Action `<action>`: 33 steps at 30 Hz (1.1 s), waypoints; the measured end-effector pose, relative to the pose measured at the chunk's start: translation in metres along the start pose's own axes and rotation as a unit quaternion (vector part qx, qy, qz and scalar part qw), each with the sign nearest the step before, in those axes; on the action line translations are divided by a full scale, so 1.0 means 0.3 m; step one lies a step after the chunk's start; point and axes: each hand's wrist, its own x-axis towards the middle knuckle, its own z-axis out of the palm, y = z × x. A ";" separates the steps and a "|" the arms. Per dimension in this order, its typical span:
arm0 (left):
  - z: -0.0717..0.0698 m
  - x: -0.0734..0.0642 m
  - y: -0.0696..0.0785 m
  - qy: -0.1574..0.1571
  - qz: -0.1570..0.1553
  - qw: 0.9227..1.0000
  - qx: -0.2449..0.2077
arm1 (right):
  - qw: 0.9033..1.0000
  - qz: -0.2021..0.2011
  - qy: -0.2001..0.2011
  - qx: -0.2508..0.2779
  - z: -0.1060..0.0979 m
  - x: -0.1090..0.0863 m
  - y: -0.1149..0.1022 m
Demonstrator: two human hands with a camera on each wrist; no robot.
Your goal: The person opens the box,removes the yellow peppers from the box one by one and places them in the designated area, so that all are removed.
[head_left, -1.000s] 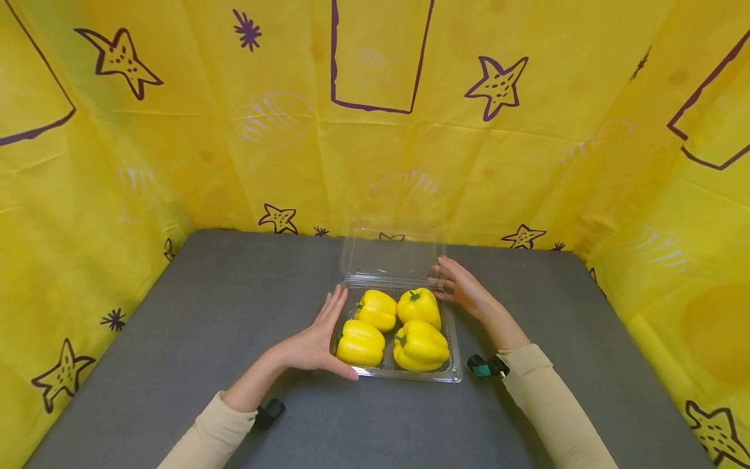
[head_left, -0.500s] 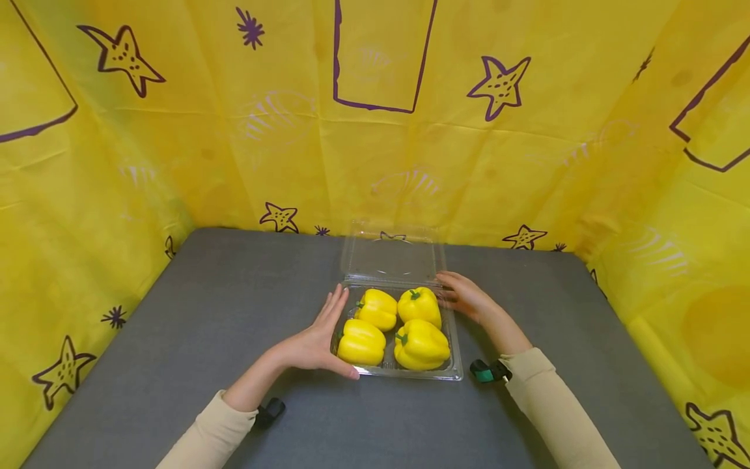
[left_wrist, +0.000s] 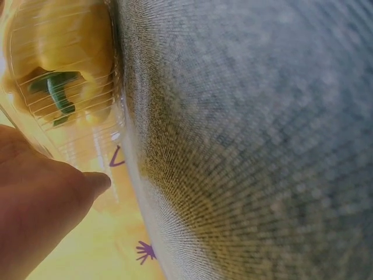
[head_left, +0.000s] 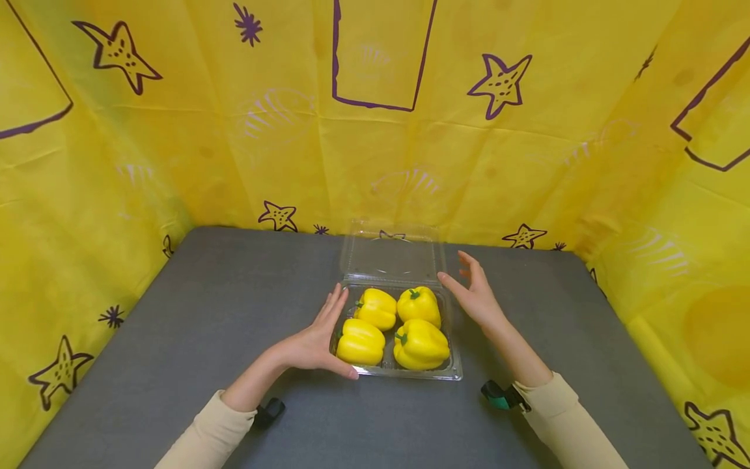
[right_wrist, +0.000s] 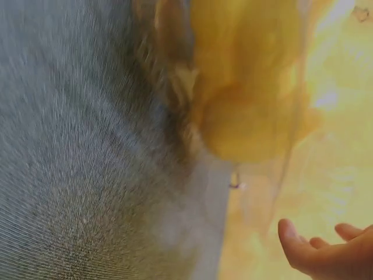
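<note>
A clear plastic clamshell container (head_left: 404, 374) sits on the table with its transparent lid (head_left: 392, 257) folded back, away from the person. Inside are several yellow bell peppers (head_left: 420, 345) with green stems, in two rows. My left hand (head_left: 313, 342) rests along the container's left side, fingers straight, thumb at the front rim. In the left wrist view a bell pepper (left_wrist: 76, 52) shows through the ridged clear wall, the thumb beside it. My right hand (head_left: 477, 296) is raised off the right back corner near the hinge, fingers apart and holding nothing.
The grey cloth-covered table (head_left: 234, 286) reaches back to a yellow curtain (head_left: 375, 150) printed with starfish, which also hangs at both sides. The lid lies close to the curtain's foot. A black wrist strap (head_left: 504, 396) sits on the right wrist.
My right hand first slid slightly down the container's right edge, then moved away to the right, its fingers spreading. The left hand, container and bell peppers have stayed in place.
</note>
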 end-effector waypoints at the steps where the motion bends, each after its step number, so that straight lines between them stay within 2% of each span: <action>1: 0.000 0.000 0.000 0.000 0.001 1.000 0.000 | 1.000 -0.013 0.000 -0.003 0.000 -0.016 -0.009; 6: 0.001 0.001 -0.001 0.000 0.002 1.000 -0.001 | 0.996 -0.079 -0.026 -0.013 0.012 -0.108 -0.043; 8: 0.002 0.002 -0.003 0.001 0.002 1.000 -0.001 | 0.993 -0.109 -0.042 -0.034 0.022 -0.146 -0.050; 12: 0.002 0.002 -0.006 0.000 0.005 1.000 -0.002 | 0.979 -0.170 -0.064 -0.098 0.047 -0.213 -0.056; 15: 0.003 0.002 -0.009 0.000 0.007 1.000 -0.005 | 0.966 -0.200 -0.060 -0.152 0.068 -0.249 -0.054; 20: 0.002 0.003 -0.011 0.001 0.011 1.000 -0.006 | 0.948 -0.220 -0.038 -0.229 0.098 -0.283 -0.039; 24: 0.001 0.003 -0.011 0.000 0.009 1.000 -0.002 | 0.938 -0.221 -0.028 -0.266 0.115 -0.293 -0.032; 33: 0.003 0.004 -0.010 0.003 0.005 1.000 -0.001 | 0.929 -0.228 -0.023 -0.290 0.131 -0.291 -0.036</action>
